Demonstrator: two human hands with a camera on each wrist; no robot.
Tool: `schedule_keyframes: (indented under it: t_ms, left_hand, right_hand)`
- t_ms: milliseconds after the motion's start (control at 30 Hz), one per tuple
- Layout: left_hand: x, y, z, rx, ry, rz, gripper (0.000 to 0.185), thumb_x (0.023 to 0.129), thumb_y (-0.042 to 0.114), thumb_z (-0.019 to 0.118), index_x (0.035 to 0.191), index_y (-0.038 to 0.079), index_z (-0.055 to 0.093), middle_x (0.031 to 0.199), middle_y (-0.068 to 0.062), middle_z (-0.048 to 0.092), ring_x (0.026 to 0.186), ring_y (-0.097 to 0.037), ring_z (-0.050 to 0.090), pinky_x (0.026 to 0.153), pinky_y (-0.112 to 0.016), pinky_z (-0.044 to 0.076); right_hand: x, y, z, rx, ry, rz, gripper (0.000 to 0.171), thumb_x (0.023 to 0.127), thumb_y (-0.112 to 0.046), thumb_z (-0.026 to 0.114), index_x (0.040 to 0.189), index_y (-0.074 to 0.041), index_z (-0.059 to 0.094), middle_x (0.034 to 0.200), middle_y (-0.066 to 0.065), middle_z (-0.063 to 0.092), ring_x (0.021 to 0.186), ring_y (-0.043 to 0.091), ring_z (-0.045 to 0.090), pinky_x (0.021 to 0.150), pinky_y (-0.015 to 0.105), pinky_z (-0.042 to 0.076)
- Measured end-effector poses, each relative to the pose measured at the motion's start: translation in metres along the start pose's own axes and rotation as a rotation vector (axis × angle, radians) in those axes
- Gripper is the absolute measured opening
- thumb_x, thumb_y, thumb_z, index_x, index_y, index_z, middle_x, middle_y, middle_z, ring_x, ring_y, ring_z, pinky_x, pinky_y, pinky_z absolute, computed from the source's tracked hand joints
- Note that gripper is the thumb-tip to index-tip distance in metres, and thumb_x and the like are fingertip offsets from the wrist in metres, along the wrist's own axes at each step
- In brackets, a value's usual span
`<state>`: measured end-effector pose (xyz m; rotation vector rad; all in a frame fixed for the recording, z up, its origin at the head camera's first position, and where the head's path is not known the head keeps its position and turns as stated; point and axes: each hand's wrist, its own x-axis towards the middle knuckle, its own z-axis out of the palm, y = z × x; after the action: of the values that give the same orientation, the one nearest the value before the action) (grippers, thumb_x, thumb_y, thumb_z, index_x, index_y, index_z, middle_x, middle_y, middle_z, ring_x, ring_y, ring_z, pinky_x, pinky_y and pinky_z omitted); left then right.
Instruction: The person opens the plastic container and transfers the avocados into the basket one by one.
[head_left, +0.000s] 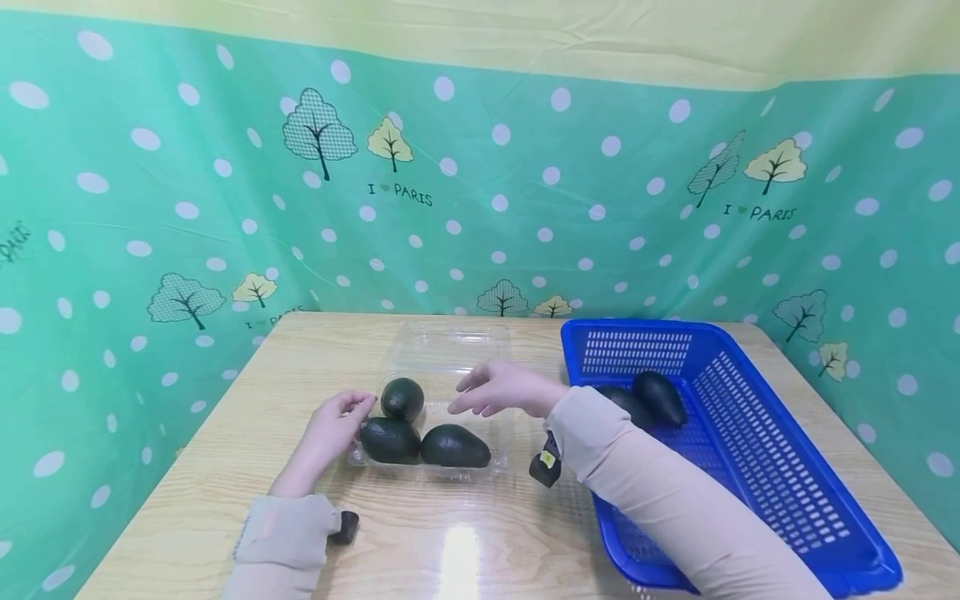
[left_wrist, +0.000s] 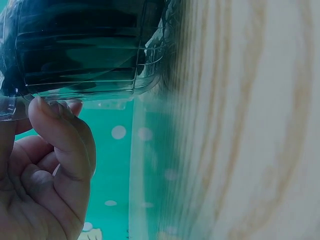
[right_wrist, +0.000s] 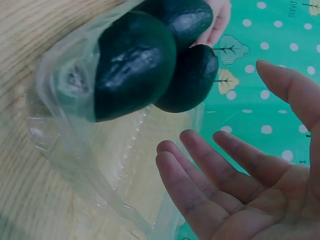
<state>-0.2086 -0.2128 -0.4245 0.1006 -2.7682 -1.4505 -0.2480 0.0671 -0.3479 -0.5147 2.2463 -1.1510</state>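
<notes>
A clear plastic clamshell container (head_left: 501, 442) lies on the table with its lid (head_left: 450, 346) folded back. Three dark green avocados sit in it: one at the front left (head_left: 390, 440), one at the front right (head_left: 455, 447) and one behind on the left (head_left: 402, 399). My left hand (head_left: 336, 425) pinches the container's left rim between thumb and fingers, seen close in the left wrist view. Over the container's right half hovers my right hand (head_left: 506, 389), its fingers spread and apart from the avocados; the right wrist view shows nothing in the palm (right_wrist: 250, 210).
A blue perforated basket (head_left: 757, 450) stands on the right of the wooden table (head_left: 420, 550), under my right forearm. Inside are two avocados, one (head_left: 660, 398) in plain sight and one (head_left: 628, 406) partly behind the sleeve. A patterned green curtain (head_left: 465, 208) hangs behind.
</notes>
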Motion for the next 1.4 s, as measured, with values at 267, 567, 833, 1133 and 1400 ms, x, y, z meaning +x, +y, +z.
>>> schedule_keyframes:
  t_ms: [267,567,833,1133,1400]
  left_hand:
    - [0.002,0.0,0.001,-0.008,0.001,-0.004,0.04,0.105,0.026,0.049,0.128,-0.006,0.057,0.106,-0.02,0.064,0.072,-0.014,0.058,0.059,-0.024,0.053]
    - [0.003,-0.002,0.001,0.003,0.007,0.005,0.04,0.105,0.026,0.049,0.128,-0.006,0.057,0.105,-0.02,0.064,0.07,-0.014,0.057,0.058,-0.024,0.053]
    - [0.003,-0.001,0.002,-0.003,0.006,0.007,0.041,0.104,0.027,0.051,0.127,-0.006,0.058,0.104,-0.021,0.064,0.069,-0.013,0.056,0.057,-0.024,0.052]
    - [0.003,-0.002,0.001,-0.005,0.007,0.009,0.041,0.104,0.027,0.05,0.126,-0.006,0.058,0.103,-0.019,0.064,0.069,-0.013,0.057,0.056,-0.024,0.053]
    - [0.002,-0.001,0.001,-0.004,0.006,0.004,0.043,0.104,0.03,0.052,0.127,-0.007,0.057,0.103,-0.02,0.064,0.07,-0.013,0.056,0.056,-0.025,0.051]
  right_hand:
    - [0.006,0.005,0.011,0.001,-0.012,-0.006,0.053,0.085,-0.026,0.076,0.127,0.003,0.061,0.124,0.014,0.067,0.109,0.033,0.066,0.095,0.044,0.056]
    - [0.011,0.009,0.019,-0.042,-0.018,-0.003,0.057,0.083,-0.026,0.078,0.127,0.006,0.061,0.121,0.015,0.069,0.096,0.023,0.07,0.09,0.042,0.058]
    - [0.014,0.013,0.026,-0.099,-0.037,-0.006,0.056,0.082,-0.027,0.078,0.125,0.005,0.062,0.125,0.016,0.066,0.103,0.022,0.068,0.086,0.037,0.06]
    - [0.014,0.012,0.031,-0.142,-0.028,0.007,0.053,0.08,-0.027,0.08,0.12,0.004,0.065,0.118,0.015,0.069,0.096,0.019,0.068,0.079,0.033,0.06]
    - [0.018,0.018,0.036,-0.192,-0.037,0.031,0.056,0.079,-0.033,0.081,0.122,0.0,0.065,0.12,0.012,0.068,0.098,0.019,0.068,0.087,0.035,0.058]
